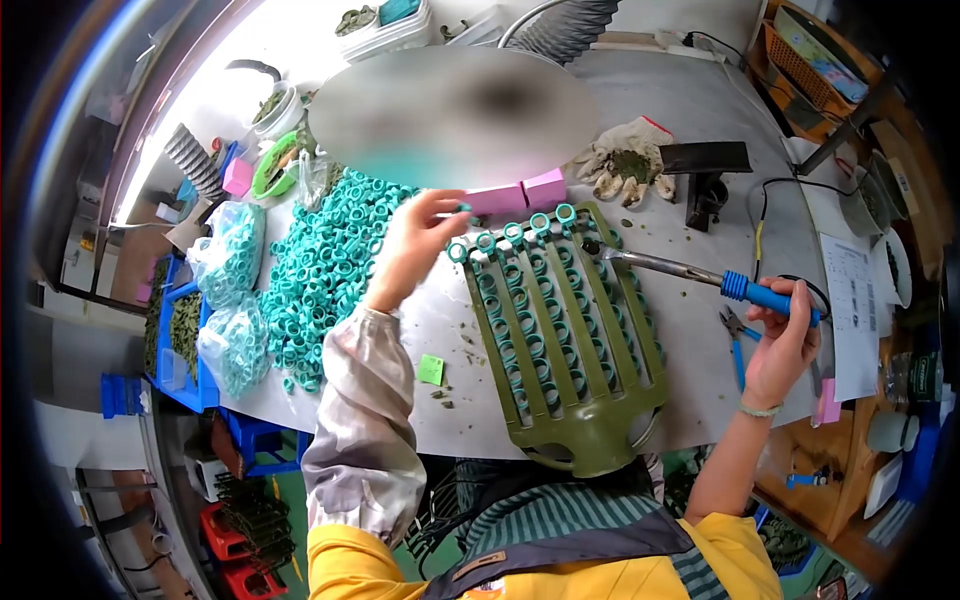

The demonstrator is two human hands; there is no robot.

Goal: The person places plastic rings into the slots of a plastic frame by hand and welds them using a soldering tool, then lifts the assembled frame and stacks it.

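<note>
A: Your left side first?

B: Clear bags (230,260) at mid-left of the frame, then your loose heap of teal rings (325,250) on the tabletop (440,425), beside them.

A: Your left hand?

B: Upper centre. Your left hand (412,245) is raised, fingers nearly together, a small teal piece (463,208) at their tips; probably a ring, too small to be sure.

A: And your olive rack (590,430)?

B: Centre-right, handle end toward you. More rings sit between its ribs; a slanting row of upright rings (486,250) lines its far edge.

A: Further right?

B: Your right hand (780,340), fingers wrapped around a blue-handled iron (740,287), tip at the rack's upper right. Contact, cannot tell. Pliers (738,345) lie near that hand.

A: Step in hand?

B: My reading: you're working rings along that far edge. The next move calls for careful aim, with your left fingers clear of the iron's tip, which may be hot.
</note>
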